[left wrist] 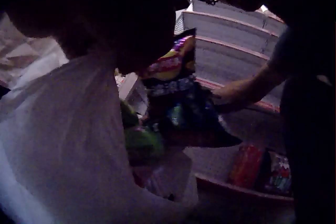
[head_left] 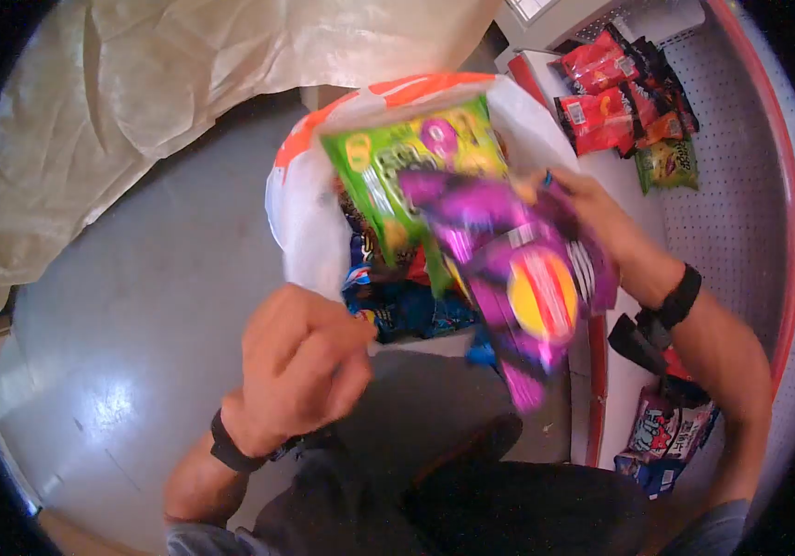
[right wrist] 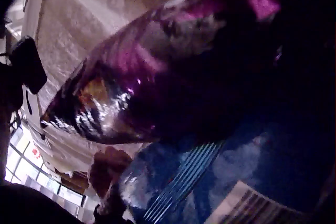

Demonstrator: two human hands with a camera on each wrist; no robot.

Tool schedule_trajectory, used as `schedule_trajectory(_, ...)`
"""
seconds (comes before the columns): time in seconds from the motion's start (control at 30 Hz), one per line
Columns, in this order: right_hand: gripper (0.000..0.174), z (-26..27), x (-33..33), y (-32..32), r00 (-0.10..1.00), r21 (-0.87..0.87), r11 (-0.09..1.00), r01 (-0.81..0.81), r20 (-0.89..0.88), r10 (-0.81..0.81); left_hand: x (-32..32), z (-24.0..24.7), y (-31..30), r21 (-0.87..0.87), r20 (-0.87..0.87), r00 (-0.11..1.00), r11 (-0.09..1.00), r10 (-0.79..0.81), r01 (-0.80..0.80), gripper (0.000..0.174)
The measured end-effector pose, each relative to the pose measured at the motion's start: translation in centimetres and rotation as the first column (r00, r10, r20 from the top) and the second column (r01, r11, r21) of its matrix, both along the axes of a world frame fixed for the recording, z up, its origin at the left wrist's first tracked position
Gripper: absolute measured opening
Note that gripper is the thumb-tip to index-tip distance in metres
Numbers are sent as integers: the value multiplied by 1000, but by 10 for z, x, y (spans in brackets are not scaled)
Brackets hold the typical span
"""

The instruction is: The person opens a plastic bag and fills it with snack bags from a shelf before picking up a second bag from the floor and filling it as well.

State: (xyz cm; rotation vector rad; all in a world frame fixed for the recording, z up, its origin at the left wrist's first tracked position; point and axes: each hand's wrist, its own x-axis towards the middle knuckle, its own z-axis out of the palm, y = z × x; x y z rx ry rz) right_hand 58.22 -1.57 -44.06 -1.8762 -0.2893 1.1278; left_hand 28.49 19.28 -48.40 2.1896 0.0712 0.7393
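Note:
A white bag with an orange rim [head_left: 312, 243] stands wide on the floor, with several snack packets inside, blue ones [head_left: 407, 306] among them. My left hand [head_left: 305, 357], fingers curled, grips its near left edge; the left wrist view shows the white plastic [left wrist: 68, 129] drawn up toward that hand. My right hand [head_left: 592, 208] holds shiny purple packets [head_left: 499, 250], blurred, over the bag's right side. Against them lies a green packet [head_left: 384, 176] at the bag's mouth; whether the hand holds it too, I cannot tell. A blue packet [right wrist: 173, 182] shows under the purple one [right wrist: 131, 87].
On the right, a red-edged shelf [head_left: 787, 185] with a perforated base bears red packets [head_left: 601, 111] and a green one [head_left: 668, 167]. Other packets [head_left: 666, 431] lie on its nearer part. Beige sheeting [head_left: 129, 102] hangs at the upper left over a grey floor [head_left: 166, 306].

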Motion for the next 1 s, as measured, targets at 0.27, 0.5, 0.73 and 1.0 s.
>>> schedule_trajectory(0.27,24,-1,-29,41,891,-141,988,-67,438,122,-7,5,-3,-85,156,986,995,59,-46,20)
schedule_trajectory(0.5,26,-11,-26,-3,578,-310,868,-388,651,492,1,4,17,-514,166,894,810,416,-282,35)
schedule_trajectory(0.73,24,-22,-15,-19,566,-247,925,-289,735,373,-10,35,31,-963,75,974,-237,214,126,43)
schedule_trajectory(1.0,26,-15,-26,13,950,38,989,142,277,-147,-8,15,31,-775,462,884,-451,73,442,44)
